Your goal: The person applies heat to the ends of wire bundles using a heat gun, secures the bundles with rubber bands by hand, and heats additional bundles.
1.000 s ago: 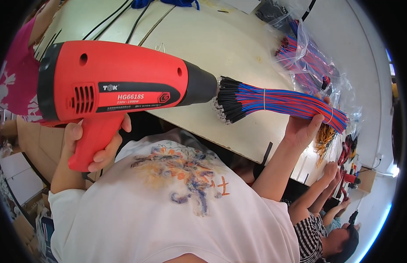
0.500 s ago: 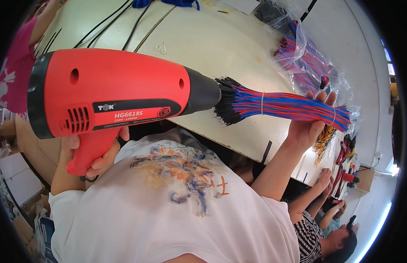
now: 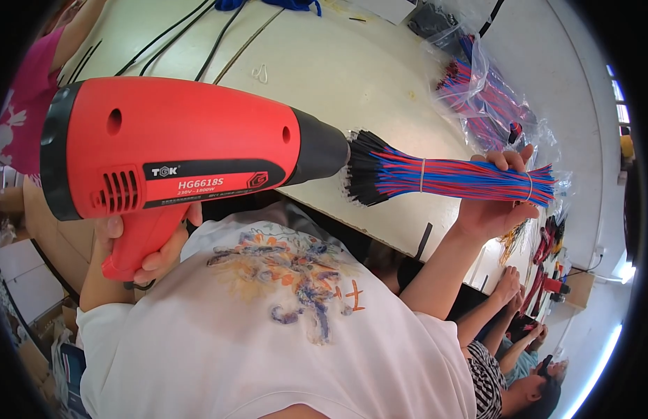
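Observation:
My left hand (image 3: 163, 257) is closed around the handle of a red and black heat gun (image 3: 219, 129), which lies across the view with its nozzle pointing right. In my right hand (image 3: 493, 213) is a bundle of red and blue wires (image 3: 449, 176), gripped near its right end, with fingertips curled over the top. Two thin ties circle the bundle. Its left end fans out into black sleeves (image 3: 369, 167), right in front of the nozzle; whether they touch cannot be made out.
Below the bundle runs the edge of a pale table (image 3: 359, 91). Clear plastic bags of similar wires (image 3: 484, 98) lie at the far right. Black cables (image 3: 215, 42) cross the far left, near a person in pink (image 3: 27, 112). Other people sit at the lower right.
My right hand has turned the bundle, and its fingers now curl further over the top. The black-sleeved end has shifted slightly right and down. The heat gun has moved only slightly left.

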A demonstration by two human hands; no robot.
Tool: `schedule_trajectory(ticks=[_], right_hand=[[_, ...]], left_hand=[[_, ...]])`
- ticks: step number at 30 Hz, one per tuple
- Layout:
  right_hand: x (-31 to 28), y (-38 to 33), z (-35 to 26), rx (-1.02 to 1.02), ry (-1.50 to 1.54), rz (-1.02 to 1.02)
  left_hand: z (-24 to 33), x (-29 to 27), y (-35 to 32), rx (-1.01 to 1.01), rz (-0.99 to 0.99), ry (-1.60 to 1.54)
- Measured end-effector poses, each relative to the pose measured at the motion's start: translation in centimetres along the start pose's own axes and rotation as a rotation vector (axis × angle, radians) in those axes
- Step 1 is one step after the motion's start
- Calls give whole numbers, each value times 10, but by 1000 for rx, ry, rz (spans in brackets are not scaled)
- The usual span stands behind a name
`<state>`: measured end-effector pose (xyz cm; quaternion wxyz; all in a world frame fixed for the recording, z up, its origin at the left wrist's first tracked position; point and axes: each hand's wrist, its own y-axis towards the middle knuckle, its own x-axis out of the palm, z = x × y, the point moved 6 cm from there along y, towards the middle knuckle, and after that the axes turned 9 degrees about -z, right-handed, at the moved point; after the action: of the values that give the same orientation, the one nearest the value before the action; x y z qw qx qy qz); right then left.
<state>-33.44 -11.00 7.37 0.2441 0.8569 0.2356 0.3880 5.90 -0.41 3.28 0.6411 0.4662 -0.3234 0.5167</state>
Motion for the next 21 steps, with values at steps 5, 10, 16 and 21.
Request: schedule_trajectory(ticks=[5,10,16,21], right_hand=[[-7,3,2,-74,222,128],[-8,5,-5,-134,201,202],[-8,7,-8,-199,195,165],[5,15,-11,-239,180,114]], left_hand=[[0,1,3,11,32,-18],[-10,6,0,100,145,-7],[-15,8,28,87,146,-2],[-7,4,-7,66,142,-4]])
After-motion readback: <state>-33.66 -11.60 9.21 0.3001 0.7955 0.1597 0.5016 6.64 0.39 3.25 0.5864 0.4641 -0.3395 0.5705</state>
